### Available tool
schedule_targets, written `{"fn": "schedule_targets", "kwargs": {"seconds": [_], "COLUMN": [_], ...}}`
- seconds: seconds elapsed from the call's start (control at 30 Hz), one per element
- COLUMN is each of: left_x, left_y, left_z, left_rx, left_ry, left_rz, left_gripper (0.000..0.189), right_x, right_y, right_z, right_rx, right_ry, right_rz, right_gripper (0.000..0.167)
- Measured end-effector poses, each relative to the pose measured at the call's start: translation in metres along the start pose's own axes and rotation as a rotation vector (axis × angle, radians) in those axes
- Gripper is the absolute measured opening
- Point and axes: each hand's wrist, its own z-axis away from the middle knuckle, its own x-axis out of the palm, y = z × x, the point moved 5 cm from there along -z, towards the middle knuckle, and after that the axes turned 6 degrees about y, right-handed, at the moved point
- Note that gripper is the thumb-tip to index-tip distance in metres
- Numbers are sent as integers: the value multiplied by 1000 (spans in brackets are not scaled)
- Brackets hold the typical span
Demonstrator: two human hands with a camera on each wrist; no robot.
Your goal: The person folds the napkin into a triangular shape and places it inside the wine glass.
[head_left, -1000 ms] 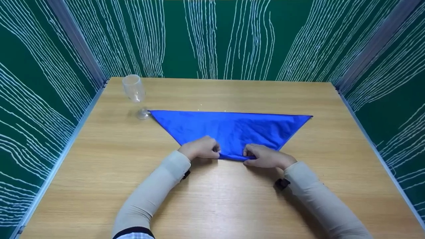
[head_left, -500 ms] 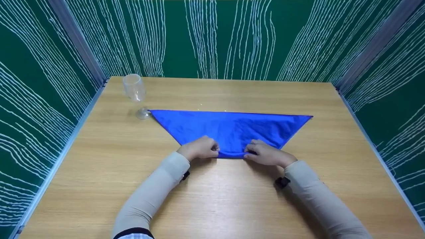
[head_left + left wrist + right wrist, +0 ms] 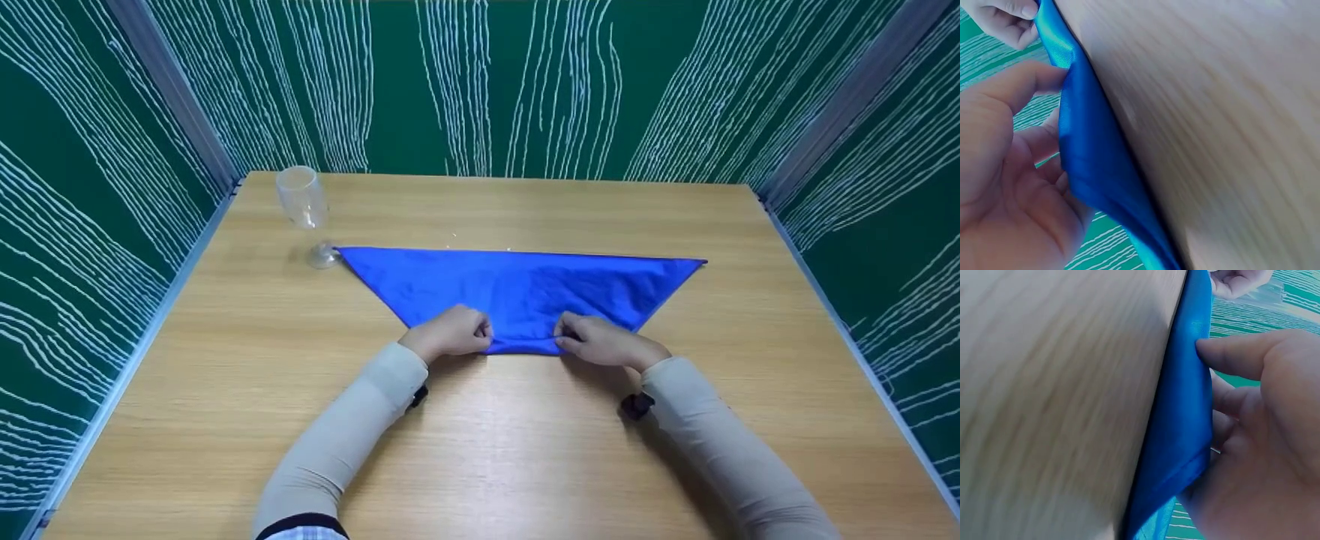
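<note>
A blue cloth point(image 3: 517, 289) lies on the table in a trapezoid, its long edge at the back and its short near edge folded over in a narrow band. My left hand point(image 3: 456, 331) pinches the left part of that near fold. Farther right along the same fold, my right hand point(image 3: 604, 342) pinches it between thumb and fingers. In the left wrist view the thumb presses on the folded blue cloth point(image 3: 1092, 135), with the other fingers partly hidden behind it. The right wrist view shows the thumb on the cloth point(image 3: 1176, 410) in a like way.
A clear stemmed glass point(image 3: 304, 202) stands upright at the back left, its foot close to the cloth's left corner. Small white specks lie behind the cloth. Green walls point(image 3: 397, 90) with pale wavy lines border the wooden table point(image 3: 487, 450) on three sides.
The near fold has moved slightly away from me and its edge has straightened. My right hand has moved a little forward along with it; the left hand has barely shifted.
</note>
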Motion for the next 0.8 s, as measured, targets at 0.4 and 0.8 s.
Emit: {"fn": "schedule_targets", "kwargs": {"seconds": [0.4,0.8], "left_x": [-4,-2], "left_y": [0,-1], "left_z": [1,5], "left_rx": [74,62], "left_ry": [41,31], "left_rz": [-34,-7], "left_gripper": [7,6], "right_x": [0,1], "right_y": [-4,-2], "right_z": [-5,-3], "right_rx": [-115,-64], "right_ry": [107,35], "right_rz": [135,83], "right_gripper": [7,7]}}
